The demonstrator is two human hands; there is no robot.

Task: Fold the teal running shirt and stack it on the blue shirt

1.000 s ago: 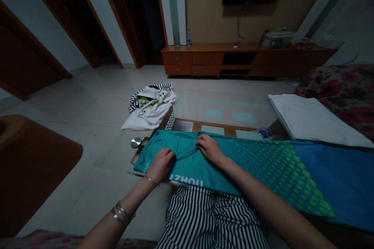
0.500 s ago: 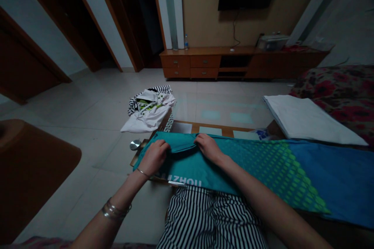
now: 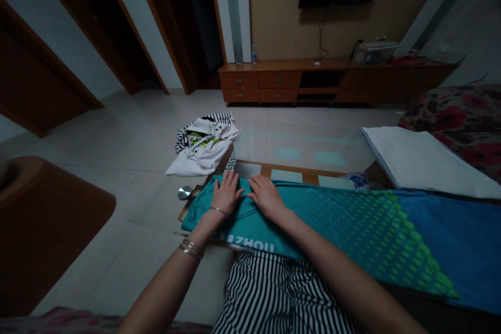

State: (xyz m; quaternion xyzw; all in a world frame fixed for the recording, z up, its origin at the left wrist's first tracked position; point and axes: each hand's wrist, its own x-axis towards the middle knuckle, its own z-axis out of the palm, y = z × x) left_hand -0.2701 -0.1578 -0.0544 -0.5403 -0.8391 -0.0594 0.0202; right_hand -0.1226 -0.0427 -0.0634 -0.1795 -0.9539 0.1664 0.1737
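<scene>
A long folded garment [image 3: 309, 214], teal at the left, with green dots and a blue right end, lies across a low table in front of me. White letters run along its near edge, partly covered by my left forearm. My left hand [image 3: 226, 193] rests on the teal cloth near its left end, fingers stretched out. Just to its right, my right hand [image 3: 266, 195] lies flat on the same cloth, fingers spread. The two hands are close together with a small gap between them. Neither grips the fabric.
White and striped clothes [image 3: 205, 146] are heaped at the table's far left corner. A white folded cloth [image 3: 426, 159] lies at the right, near a flowered sofa [image 3: 442, 115]. Beyond stands a wooden TV cabinet [image 3: 279, 81]. At left is a brown rounded seat [image 3: 58, 214].
Both hands have let go of the raised fold of teal cloth and now lie open on it. The fold has come down flat. The view has shifted slightly.
</scene>
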